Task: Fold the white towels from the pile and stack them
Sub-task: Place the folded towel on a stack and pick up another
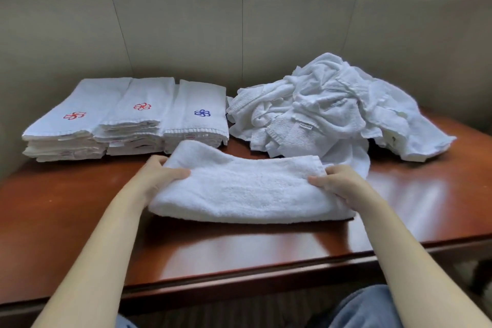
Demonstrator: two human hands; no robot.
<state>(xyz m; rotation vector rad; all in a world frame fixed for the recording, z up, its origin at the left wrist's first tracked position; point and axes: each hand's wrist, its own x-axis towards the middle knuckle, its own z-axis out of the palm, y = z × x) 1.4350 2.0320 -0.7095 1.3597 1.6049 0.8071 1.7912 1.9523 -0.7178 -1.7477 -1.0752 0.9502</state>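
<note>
Towel (247, 189), nubby white terry, long folded band, ends pinched by left hand (159, 176) and right hand (343, 184)

Folded towel (247, 189) at centre: white terry cloth, thick looped nap, matt, fuzzy. Table (239, 250) under it: reddish-brown wood, smooth, glossy varnish, pale reflections streaked across the top. Stacks of folded towels (127, 125) at left of centre: same white terry, matt, with a ribbed woven border along the front edges. On them are stitched thread motifs, red motifs (142, 106) and one blue motif (202, 113). Pile of loose towels (332, 114) at right: white terry, crumpled, coarser-looking loops, small woven label (308, 126). Wall (186, 34) across the top: grey-beige panels, matt, thin seams, material unclear. Bottom edge: blue denim (364, 309), matt.
</note>
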